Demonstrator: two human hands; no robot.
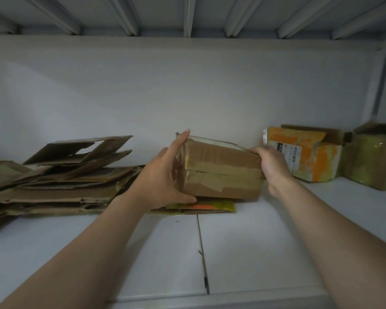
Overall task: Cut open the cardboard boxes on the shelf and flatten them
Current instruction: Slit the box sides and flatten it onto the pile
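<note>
While you hold the taped box (221, 172) between both hands, it sits at the middle of the white shelf (254, 241), close to the back wall, with its lower edge over a flat yellow-and-orange sheet of cardboard (206, 207); whether the box rests on that sheet or is lifted just clear of it cannot be told. Your left hand (163, 177) spans the box's left end, forefinger stretched up to the top corner and thumb hooked along the bottom front edge. Your right hand (270, 166) grips the right end, fingers curled over the upper corner. Brown tape runs along the box's front seam and is wrinkled at the left end. Left of you lies a pile of flattened cardboard (60, 175). To the right stand an orange-printed box (308, 157) and, beside it, a box wrapped in yellowish tape (374, 159). A thin dark tool (206, 284) lies along the shelf's seam near you.
</note>
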